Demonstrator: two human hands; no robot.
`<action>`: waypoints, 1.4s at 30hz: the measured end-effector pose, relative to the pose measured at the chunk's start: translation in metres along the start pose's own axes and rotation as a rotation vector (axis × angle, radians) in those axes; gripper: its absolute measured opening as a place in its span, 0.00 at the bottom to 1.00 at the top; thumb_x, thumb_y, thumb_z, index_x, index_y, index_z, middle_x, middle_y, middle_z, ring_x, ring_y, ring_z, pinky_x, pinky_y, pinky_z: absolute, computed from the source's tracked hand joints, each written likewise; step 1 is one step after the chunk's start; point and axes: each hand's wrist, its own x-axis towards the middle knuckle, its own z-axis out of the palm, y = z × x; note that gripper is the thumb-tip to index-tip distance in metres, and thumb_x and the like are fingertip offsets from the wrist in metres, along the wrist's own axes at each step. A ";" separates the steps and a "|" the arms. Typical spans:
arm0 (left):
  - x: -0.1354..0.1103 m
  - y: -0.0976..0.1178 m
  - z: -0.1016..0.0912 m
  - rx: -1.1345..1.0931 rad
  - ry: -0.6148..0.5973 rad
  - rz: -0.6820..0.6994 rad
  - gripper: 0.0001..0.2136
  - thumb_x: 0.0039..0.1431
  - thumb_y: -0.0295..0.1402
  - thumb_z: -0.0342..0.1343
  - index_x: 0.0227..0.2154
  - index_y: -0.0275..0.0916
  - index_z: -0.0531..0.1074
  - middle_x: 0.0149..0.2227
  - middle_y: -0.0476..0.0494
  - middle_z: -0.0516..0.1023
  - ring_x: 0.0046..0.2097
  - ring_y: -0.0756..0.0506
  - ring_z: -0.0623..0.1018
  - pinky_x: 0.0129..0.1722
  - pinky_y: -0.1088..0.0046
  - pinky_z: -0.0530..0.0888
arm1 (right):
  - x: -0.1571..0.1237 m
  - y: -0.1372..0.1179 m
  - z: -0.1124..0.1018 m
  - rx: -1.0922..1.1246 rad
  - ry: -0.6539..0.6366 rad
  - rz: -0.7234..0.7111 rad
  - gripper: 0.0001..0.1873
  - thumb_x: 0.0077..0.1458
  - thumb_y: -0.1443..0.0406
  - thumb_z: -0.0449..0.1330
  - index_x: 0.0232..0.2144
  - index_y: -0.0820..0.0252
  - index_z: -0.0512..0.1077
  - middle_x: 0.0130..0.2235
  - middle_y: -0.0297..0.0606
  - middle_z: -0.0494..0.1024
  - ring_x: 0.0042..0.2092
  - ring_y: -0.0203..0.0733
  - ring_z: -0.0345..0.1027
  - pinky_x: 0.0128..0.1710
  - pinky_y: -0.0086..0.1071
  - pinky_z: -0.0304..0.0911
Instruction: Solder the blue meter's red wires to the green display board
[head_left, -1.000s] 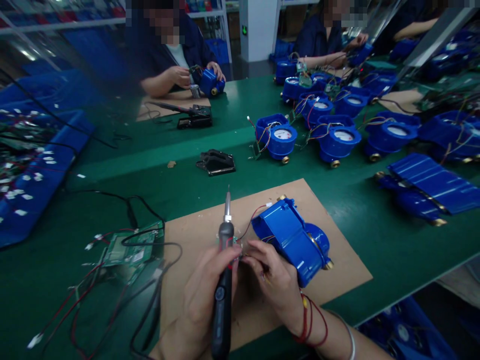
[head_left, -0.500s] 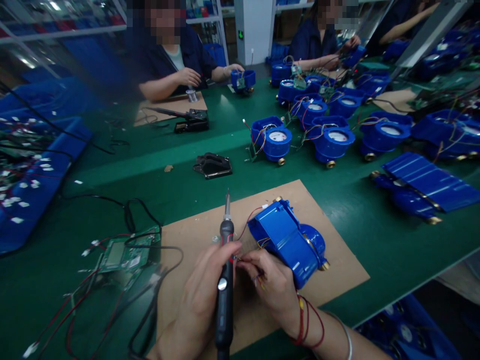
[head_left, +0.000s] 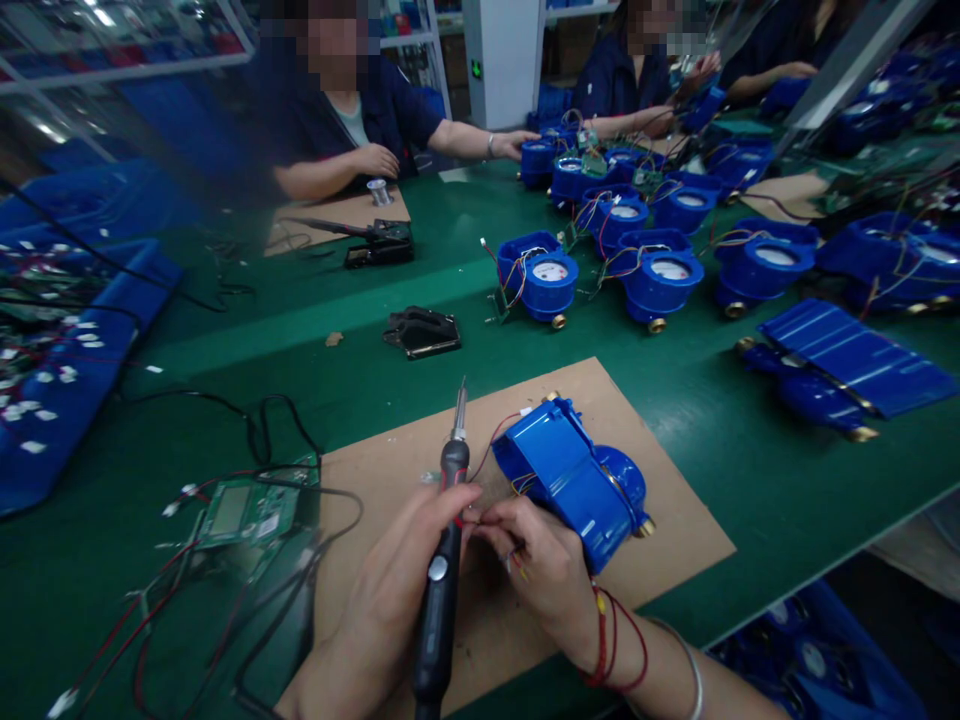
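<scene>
- Left hand (head_left: 397, 590) is wrapped round the soldering iron (head_left: 442, 560), fingers clamped on its black handle, tip pointing up and away
- Right hand (head_left: 544, 570) has fingers pinched together on thin wires (head_left: 517, 487), just beside the iron's grip
- The wires run into the blue meter (head_left: 570, 480), which lies tilted on the cardboard mat (head_left: 675, 520), touching the right hand's far side
- A green circuit board (head_left: 247, 510) lies on the counter (head_left: 750, 440), left of the mat

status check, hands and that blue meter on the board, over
Left hand grips soldering iron, tip up. Right hand pinches wires beside blue meter on cardboard. Nothing between them.
</scene>
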 end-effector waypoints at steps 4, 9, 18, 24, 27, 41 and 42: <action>-0.001 0.002 0.000 0.049 0.054 0.004 0.19 0.55 0.24 0.53 0.49 0.42 0.61 0.45 0.48 0.68 0.45 0.53 0.71 0.44 0.82 0.67 | -0.001 -0.002 0.000 -0.008 0.008 0.001 0.03 0.56 0.70 0.56 0.34 0.58 0.66 0.30 0.32 0.74 0.32 0.33 0.69 0.32 0.24 0.65; 0.001 0.007 -0.002 0.064 0.154 -0.085 0.19 0.54 0.24 0.55 0.48 0.44 0.61 0.42 0.52 0.70 0.43 0.54 0.72 0.41 0.82 0.67 | -0.001 -0.009 -0.001 -0.002 0.014 -0.022 0.03 0.55 0.71 0.56 0.34 0.60 0.66 0.30 0.33 0.73 0.32 0.33 0.69 0.32 0.24 0.64; 0.003 0.004 0.000 0.087 0.221 -0.119 0.19 0.52 0.24 0.57 0.46 0.42 0.62 0.39 0.51 0.71 0.40 0.53 0.73 0.40 0.78 0.68 | 0.001 -0.007 -0.002 -0.041 -0.062 -0.039 0.08 0.58 0.71 0.53 0.41 0.61 0.67 0.35 0.37 0.75 0.36 0.36 0.69 0.36 0.29 0.66; 0.003 0.000 0.006 0.058 0.262 -0.135 0.19 0.51 0.24 0.57 0.46 0.43 0.62 0.40 0.51 0.71 0.40 0.53 0.73 0.42 0.77 0.67 | 0.001 -0.004 -0.002 -0.045 -0.059 -0.033 0.10 0.57 0.73 0.52 0.41 0.61 0.67 0.36 0.37 0.75 0.37 0.36 0.69 0.37 0.29 0.66; 0.003 -0.002 0.007 0.087 0.204 -0.158 0.19 0.51 0.24 0.57 0.45 0.43 0.63 0.39 0.52 0.71 0.41 0.53 0.73 0.43 0.77 0.67 | 0.002 -0.006 -0.002 -0.034 -0.053 -0.002 0.09 0.57 0.73 0.52 0.41 0.60 0.66 0.37 0.36 0.75 0.38 0.34 0.69 0.39 0.26 0.65; -0.011 -0.019 0.008 0.080 0.173 -0.126 0.21 0.51 0.24 0.57 0.48 0.41 0.61 0.42 0.50 0.70 0.43 0.52 0.72 0.45 0.80 0.67 | -0.001 -0.007 0.002 -0.106 -0.011 0.055 0.08 0.57 0.71 0.48 0.40 0.60 0.60 0.35 0.39 0.70 0.36 0.39 0.68 0.34 0.31 0.67; -0.010 -0.019 0.009 0.064 0.187 -0.106 0.21 0.51 0.24 0.56 0.48 0.40 0.61 0.42 0.49 0.70 0.43 0.53 0.72 0.45 0.80 0.67 | 0.000 -0.008 0.002 -0.115 -0.045 0.065 0.07 0.57 0.71 0.48 0.40 0.60 0.61 0.35 0.39 0.70 0.37 0.39 0.68 0.34 0.32 0.66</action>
